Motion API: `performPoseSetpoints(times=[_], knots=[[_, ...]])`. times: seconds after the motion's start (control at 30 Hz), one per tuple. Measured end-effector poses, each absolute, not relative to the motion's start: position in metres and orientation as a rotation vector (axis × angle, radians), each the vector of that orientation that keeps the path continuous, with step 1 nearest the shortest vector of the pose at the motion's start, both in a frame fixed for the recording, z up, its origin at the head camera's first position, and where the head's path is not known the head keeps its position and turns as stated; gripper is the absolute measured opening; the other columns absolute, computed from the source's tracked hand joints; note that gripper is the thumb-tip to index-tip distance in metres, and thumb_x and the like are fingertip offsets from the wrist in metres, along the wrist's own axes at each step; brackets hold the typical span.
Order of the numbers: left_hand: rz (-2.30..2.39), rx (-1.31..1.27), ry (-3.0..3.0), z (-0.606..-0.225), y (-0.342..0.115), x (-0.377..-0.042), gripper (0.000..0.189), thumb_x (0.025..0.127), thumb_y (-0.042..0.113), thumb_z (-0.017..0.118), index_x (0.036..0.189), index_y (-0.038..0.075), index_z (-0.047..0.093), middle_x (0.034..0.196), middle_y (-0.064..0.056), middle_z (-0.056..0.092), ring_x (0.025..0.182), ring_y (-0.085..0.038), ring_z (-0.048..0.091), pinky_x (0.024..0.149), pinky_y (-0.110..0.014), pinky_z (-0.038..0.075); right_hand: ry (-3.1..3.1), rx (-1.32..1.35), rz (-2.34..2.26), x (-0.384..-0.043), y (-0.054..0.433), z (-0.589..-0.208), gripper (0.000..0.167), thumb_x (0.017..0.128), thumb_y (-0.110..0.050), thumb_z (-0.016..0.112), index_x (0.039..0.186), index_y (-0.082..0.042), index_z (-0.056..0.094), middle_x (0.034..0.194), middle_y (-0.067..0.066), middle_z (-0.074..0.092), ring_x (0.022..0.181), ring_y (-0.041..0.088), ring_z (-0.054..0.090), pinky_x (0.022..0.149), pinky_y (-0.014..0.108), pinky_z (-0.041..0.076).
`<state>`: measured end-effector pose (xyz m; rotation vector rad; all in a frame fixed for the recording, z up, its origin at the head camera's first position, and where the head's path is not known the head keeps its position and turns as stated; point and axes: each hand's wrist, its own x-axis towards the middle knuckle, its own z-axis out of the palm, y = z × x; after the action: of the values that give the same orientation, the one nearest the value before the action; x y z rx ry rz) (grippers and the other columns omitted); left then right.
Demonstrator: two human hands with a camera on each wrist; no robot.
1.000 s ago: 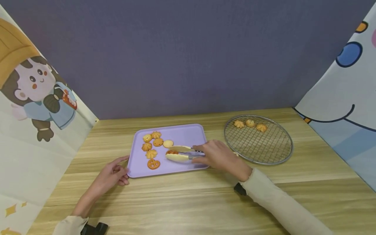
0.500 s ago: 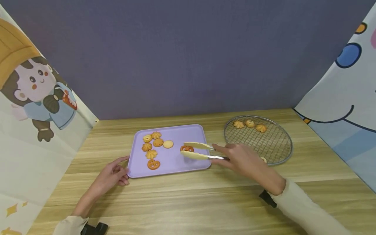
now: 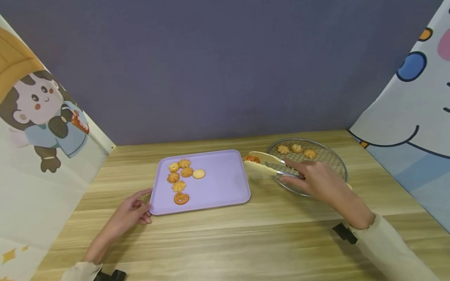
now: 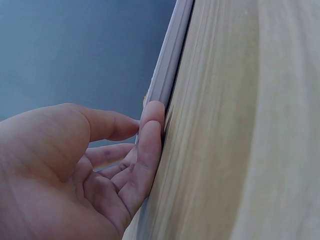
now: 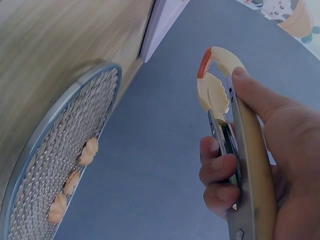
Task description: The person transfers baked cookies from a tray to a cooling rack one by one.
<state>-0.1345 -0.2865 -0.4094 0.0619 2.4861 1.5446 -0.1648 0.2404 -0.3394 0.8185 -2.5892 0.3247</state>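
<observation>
My right hand (image 3: 318, 179) grips a pair of tongs (image 3: 277, 171) with cream scalloped tips. Between those tips is a brown pretzel-shaped cookie (image 5: 205, 63), raised over the gap between the purple tray (image 3: 225, 175) and the round wire rack (image 3: 328, 168). At the tray's left edge, my left hand (image 3: 128, 210) holds the rim with thumb and fingertips, seen closely in the left wrist view. Several cookies lie on the tray's left half, among them a second pretzel cookie (image 3: 181, 198) and a plain round cookie (image 3: 198, 174).
Three small cookies, one a flower-shaped cookie (image 3: 310, 153), sit near the rack's back edge. A pale ring-like piece (image 3: 349, 186) shows behind my right wrist. The wooden table (image 3: 211, 242) ends at a dark wall (image 3: 225, 70), with printed cartoon panels on both sides.
My right hand has carried the tongs and the pretzel cookie rightward, off the tray toward the wire rack. My left hand stays at the tray edge. The head view has shifted slightly.
</observation>
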Motion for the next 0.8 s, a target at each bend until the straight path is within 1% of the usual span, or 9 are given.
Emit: performPoseSetpoints(times=[0.13, 0.23, 0.33, 0.4, 0.47, 0.53, 0.63, 0.7, 0.8], knots=[[1.545, 0.077, 2.491, -0.41, -0.289, -0.134, 0.059, 0.1, 0.003, 0.055, 0.152, -0.007, 0.027, 0.083, -0.017, 0.063, 0.067, -0.024, 0.068, 0.061, -0.033, 0.062, -2.612, 0.779, 0.309, -0.17, 0.247, -0.34, 0.054, 0.086, -0.044, 0.075, 0.126, -0.008, 0.069, 0.05, -0.017, 0.042, 0.041, -0.002, 0.033, 0.039, 0.022, 0.033], [1.543, 0.085, 2.49, -0.409, -0.289, -0.134, 0.059, 0.1, 0.003, 0.055, 0.152, -0.007, 0.027, 0.084, -0.017, 0.064, 0.068, -0.024, 0.068, 0.061, -0.033, 0.062, -2.602, 0.737, 0.294, -0.174, 0.253, -0.342, 0.054, 0.085, -0.044, 0.076, 0.125, -0.008, 0.07, 0.046, -0.017, 0.035, 0.038, 0.0, 0.027, 0.037, 0.023, 0.027], [1.534, 0.077, 2.496, -0.408, -0.289, -0.134, 0.059, 0.1, 0.004, 0.055, 0.152, -0.006, 0.028, 0.084, -0.017, 0.064, 0.068, -0.024, 0.068, 0.062, -0.033, 0.062, -2.554, 0.72, 0.29, -0.18, 0.26, -0.345, 0.052, 0.083, -0.043, 0.078, 0.121, -0.007, 0.072, 0.046, -0.015, 0.035, 0.038, 0.001, 0.025, 0.037, 0.024, 0.027], [1.528, 0.074, 2.503, -0.407, -0.29, -0.134, 0.058, 0.1, 0.004, 0.054, 0.152, -0.006, 0.029, 0.084, -0.017, 0.064, 0.068, -0.025, 0.068, 0.062, -0.034, 0.062, -2.512, 0.727, 0.291, -0.185, 0.265, -0.346, 0.052, 0.082, -0.043, 0.079, 0.118, -0.007, 0.073, 0.047, -0.014, 0.036, 0.039, 0.001, 0.025, 0.038, 0.025, 0.03], [1.523, 0.07, 2.512, -0.407, -0.291, -0.133, 0.058, 0.1, 0.003, 0.054, 0.151, -0.006, 0.029, 0.084, -0.017, 0.063, 0.068, -0.025, 0.068, 0.062, -0.034, 0.062, -2.482, 0.741, 0.278, -0.19, 0.269, -0.349, 0.051, 0.08, -0.042, 0.08, 0.117, -0.006, 0.074, 0.048, -0.013, 0.04, 0.04, 0.001, 0.027, 0.039, 0.027, 0.034], [1.52, 0.074, 2.52, -0.407, -0.292, -0.133, 0.058, 0.1, 0.003, 0.054, 0.151, -0.007, 0.029, 0.084, -0.017, 0.063, 0.068, -0.025, 0.068, 0.062, -0.034, 0.062, -2.491, 0.735, 0.274, -0.194, 0.273, -0.351, 0.052, 0.079, -0.04, 0.081, 0.117, -0.006, 0.073, 0.049, -0.011, 0.042, 0.041, 0.002, 0.029, 0.039, 0.027, 0.034], [1.519, 0.06, 2.528, -0.409, -0.292, -0.132, 0.057, 0.1, 0.002, 0.054, 0.151, -0.006, 0.03, 0.083, -0.017, 0.063, 0.068, -0.025, 0.068, 0.062, -0.034, 0.062, -2.533, 0.702, 0.259, -0.198, 0.278, -0.355, 0.052, 0.08, -0.038, 0.081, 0.12, -0.007, 0.071, 0.048, -0.01, 0.04, 0.042, 0.005, 0.031, 0.038, 0.027, 0.032], [1.517, 0.063, 2.526, -0.409, -0.292, -0.133, 0.057, 0.1, 0.003, 0.054, 0.151, -0.006, 0.03, 0.083, -0.017, 0.063, 0.068, -0.025, 0.068, 0.062, -0.034, 0.062, -2.567, 0.675, 0.245, -0.2, 0.282, -0.358, 0.053, 0.081, -0.039, 0.08, 0.121, -0.006, 0.071, 0.047, -0.01, 0.036, 0.042, 0.007, 0.029, 0.038, 0.026, 0.028], [1.516, 0.066, 2.519, -0.409, -0.289, -0.133, 0.057, 0.101, 0.004, 0.054, 0.152, -0.005, 0.03, 0.084, -0.017, 0.063, 0.069, -0.025, 0.068, 0.062, -0.033, 0.062, -2.592, 0.664, 0.22, -0.202, 0.287, -0.363, 0.053, 0.082, -0.04, 0.08, 0.121, -0.005, 0.071, 0.045, -0.011, 0.032, 0.042, 0.006, 0.026, 0.038, 0.026, 0.026]])
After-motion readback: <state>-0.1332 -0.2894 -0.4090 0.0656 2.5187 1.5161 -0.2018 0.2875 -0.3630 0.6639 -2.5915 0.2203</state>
